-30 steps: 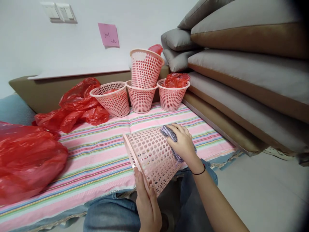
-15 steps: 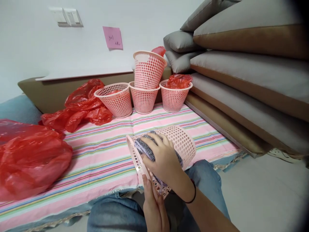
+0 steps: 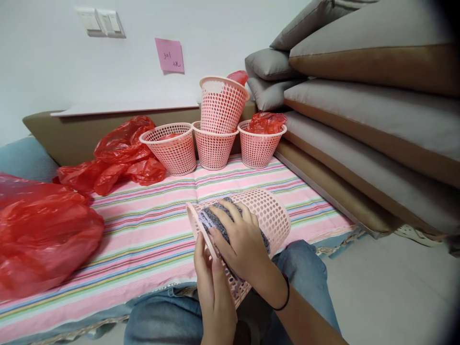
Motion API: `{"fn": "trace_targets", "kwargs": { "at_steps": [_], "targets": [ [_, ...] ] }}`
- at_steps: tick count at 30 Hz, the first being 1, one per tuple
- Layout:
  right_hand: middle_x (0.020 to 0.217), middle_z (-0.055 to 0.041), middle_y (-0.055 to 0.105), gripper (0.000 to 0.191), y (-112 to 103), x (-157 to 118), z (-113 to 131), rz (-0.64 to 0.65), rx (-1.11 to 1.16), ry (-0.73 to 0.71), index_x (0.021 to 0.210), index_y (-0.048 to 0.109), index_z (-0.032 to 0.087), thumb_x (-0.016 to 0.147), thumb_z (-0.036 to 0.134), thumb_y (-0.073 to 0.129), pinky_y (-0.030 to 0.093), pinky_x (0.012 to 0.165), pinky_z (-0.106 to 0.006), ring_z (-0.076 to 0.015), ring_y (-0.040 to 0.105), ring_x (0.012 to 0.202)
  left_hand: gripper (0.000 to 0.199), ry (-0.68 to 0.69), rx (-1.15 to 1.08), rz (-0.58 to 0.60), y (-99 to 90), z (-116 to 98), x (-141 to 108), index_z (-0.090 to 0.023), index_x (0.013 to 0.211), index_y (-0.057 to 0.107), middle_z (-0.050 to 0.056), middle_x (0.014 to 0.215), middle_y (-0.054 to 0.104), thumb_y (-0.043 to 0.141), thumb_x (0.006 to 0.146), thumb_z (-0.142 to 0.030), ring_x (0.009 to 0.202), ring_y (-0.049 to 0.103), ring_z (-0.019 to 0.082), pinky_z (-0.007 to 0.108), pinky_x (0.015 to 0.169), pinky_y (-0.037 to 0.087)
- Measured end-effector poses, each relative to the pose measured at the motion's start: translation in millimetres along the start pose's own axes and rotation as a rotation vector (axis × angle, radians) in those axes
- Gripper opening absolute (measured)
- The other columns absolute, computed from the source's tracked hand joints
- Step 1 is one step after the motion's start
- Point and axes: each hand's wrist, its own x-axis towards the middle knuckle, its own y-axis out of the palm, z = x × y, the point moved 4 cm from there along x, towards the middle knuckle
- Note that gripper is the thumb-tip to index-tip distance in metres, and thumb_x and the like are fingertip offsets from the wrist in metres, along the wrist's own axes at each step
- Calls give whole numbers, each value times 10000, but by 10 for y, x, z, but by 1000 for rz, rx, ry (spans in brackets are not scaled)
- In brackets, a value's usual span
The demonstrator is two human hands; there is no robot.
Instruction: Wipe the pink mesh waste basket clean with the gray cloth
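Observation:
A pink perforated plastic basket [image 3: 273,211] lies on its side across my lap and the edge of the striped cloth, its mouth facing left. My left hand [image 3: 214,292] grips the basket's rim from below, fingers inside and thumb outside. On the basket's outer wall my right hand [image 3: 239,235] presses a folded grey cloth [image 3: 212,221] with a pale lilac edge, fingers curved over it. Part of the cloth is hidden under the palm.
Several pink baskets [image 3: 215,151] with red plastic bags stand at the back, one set inside another. Red bags [image 3: 46,230] lie on the striped cloth [image 3: 143,249] at left. Stacked grey and brown cushions [image 3: 359,103] rise at right. A pink note [image 3: 169,55] is on the wall.
My left hand has moved up and left along the basket's rim. The right hand stays on the grey cloth, and the basket has barely shifted.

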Motion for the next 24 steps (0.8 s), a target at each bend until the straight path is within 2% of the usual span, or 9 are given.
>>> {"fn": "trace_targets", "kwargs": {
  "at_steps": [4,8,14,24],
  "targets": [
    [1479,0,495,456,14,-14,-34,10,-2,5,1410,522,303,1008,294,307,352,1071,-513,-300,418,1286,598,-6,8,-7,60,-49,45,-189,1513,360,72,1611,327,426,992,-476,1487,284,209,287,1186,306],
    [1492,-3,482,444,31,-17,-45,36,-16,13,1415,523,305,998,303,371,345,1083,-523,-307,408,1301,582,9,42,5,91,-36,13,-233,1531,324,32,1643,252,433,999,-440,1510,216,192,285,1205,267],
    [1515,16,455,444,39,-19,-41,87,-26,25,1439,493,335,1001,339,416,333,1105,-531,-311,380,1334,584,-28,52,-15,106,-59,2,-183,1531,314,68,1631,281,397,1010,-433,1502,242,193,307,1217,240],
    [1502,0,471,439,36,-50,-20,54,-8,20,1416,520,317,981,308,455,352,1090,-542,-306,388,1316,598,-19,88,-27,57,58,-44,-195,1538,300,68,1629,286,392,1006,-453,1496,261,191,290,1210,247]
  ]
}}
